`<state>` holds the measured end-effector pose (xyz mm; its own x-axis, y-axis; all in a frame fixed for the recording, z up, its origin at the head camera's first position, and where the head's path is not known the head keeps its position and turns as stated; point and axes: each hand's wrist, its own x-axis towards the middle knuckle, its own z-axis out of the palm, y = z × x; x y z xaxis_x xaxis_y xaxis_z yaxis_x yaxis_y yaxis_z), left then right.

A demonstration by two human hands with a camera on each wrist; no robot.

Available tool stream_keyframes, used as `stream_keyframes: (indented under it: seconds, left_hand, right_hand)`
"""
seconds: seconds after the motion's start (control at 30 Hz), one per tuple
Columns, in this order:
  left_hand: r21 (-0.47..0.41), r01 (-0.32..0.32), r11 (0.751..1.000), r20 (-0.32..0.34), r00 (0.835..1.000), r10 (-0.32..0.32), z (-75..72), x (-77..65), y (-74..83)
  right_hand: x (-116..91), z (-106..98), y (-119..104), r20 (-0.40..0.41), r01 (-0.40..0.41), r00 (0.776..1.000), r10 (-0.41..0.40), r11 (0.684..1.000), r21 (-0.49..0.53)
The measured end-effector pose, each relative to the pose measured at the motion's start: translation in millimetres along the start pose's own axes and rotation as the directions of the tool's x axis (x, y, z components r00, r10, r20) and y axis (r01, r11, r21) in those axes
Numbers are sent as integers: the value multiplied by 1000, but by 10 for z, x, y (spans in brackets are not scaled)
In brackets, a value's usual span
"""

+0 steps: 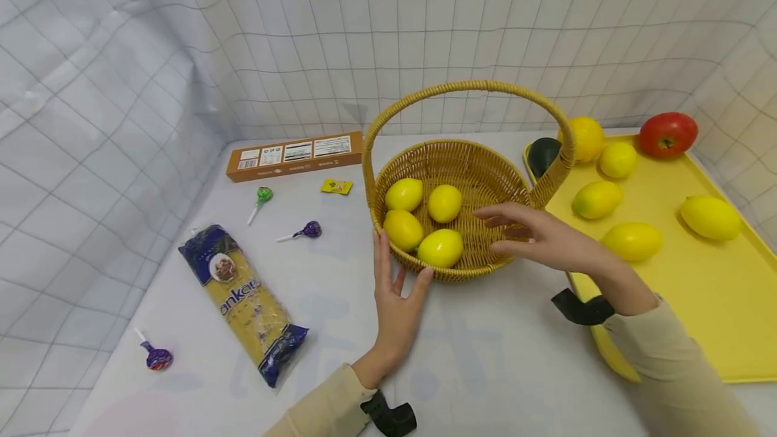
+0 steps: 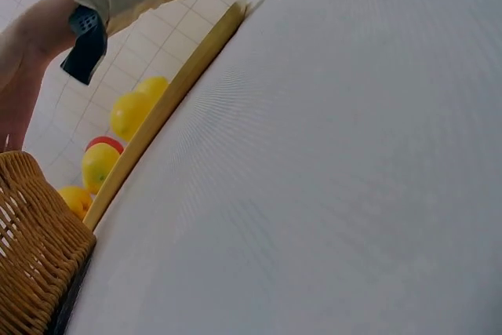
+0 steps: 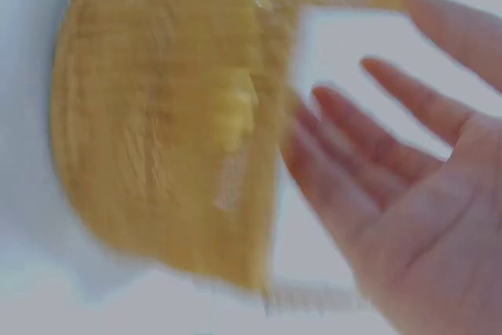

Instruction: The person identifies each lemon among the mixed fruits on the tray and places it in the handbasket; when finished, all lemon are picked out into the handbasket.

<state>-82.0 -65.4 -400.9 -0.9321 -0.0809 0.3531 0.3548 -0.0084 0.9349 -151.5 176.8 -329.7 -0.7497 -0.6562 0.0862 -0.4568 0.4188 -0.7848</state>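
A wicker basket with a tall arched handle stands on the table, and several lemons lie in its left half. My left hand rests against the basket's front-left rim, fingers extended and thumb spread. Over the basket's right side hovers my right hand, its fingers loosely extended and holding nothing. In the blurred right wrist view, that hand is beside the basket wall with fingers apart. The left wrist view catches only the basket's woven side, not the left hand.
Right of the basket, a yellow tray carries more lemons, an orange, a red apple and a dark green avocado. To the left lie a pasta packet, a brown box, lollipops and a yellow sweet.
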Motion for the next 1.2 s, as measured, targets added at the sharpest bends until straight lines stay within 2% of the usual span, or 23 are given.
stream_keyframes:
  seconds: [0.13, 0.2, 0.3, 0.37, 0.43, 0.53, 0.73, 0.9, 0.97, 1.07, 1.13, 1.2]
  left_hand:
    - [5, -7, 1000, 0, 1000, 7, -11, 18, 10]
    - [8, -7, 1000, -1, 1000, 7, -13, 27, 16]
    - [7, -2, 1000, 0, 1000, 2, -12, 35, 23]
    - [1, 0, 1000, 0, 1000, 0, -8, 34, 25]
    - [-4, 1, 1000, 1, 1000, -1, -3, 35, 24]
    - [-6, 2, 1000, 2, 1000, -2, 2, 36, 18]
    - [-11, 20, 1000, 3, 1000, -20, 1, 27, 4]
    - [-13, 39, 999, 2, 999, -39, 11, 6, -2]
    - [-13, 40, 999, 1, 999, -40, 15, 2, -2]
    - [-12, 31, 999, -2, 1000, -31, 14, 0, -3]
    - [-6, 29, 1000, -6, 1000, -29, 11, -3, -2]
    - [-2, 30, 1000, -10, 999, -30, 9, -10, -3]
  right_hand:
    - [-489, -340, 129, -67, 23, 998, -18, 997, 69]
    - [-724, -504, 280, -156, -6, 988, 16, 998, 67]
    - [-1046, -701, 565, -312, -131, 941, 134, 991, 32]
    - [-1227, -780, 763, -366, -244, 903, 226, 970, -3]
    - [-1368, -816, 930, -354, -329, 887, 298, 944, -29]
    - [-1474, -803, 1086, -291, -397, 884, 366, 916, -53]
    - [-1410, -673, 1148, -242, -378, 903, 355, 924, -56]
    - [-1329, -580, 1028, -186, -336, 928, 323, 941, -38]
    - [-1290, -560, 906, -141, -267, 955, 262, 963, -18]
    - [-1144, -519, 674, -55, -106, 992, 111, 991, 82]
    - [-966, -460, 520, 7, 4, 1000, -5, 985, 175]
    - [-740, -370, 396, 50, 86, 993, -102, 961, 261]
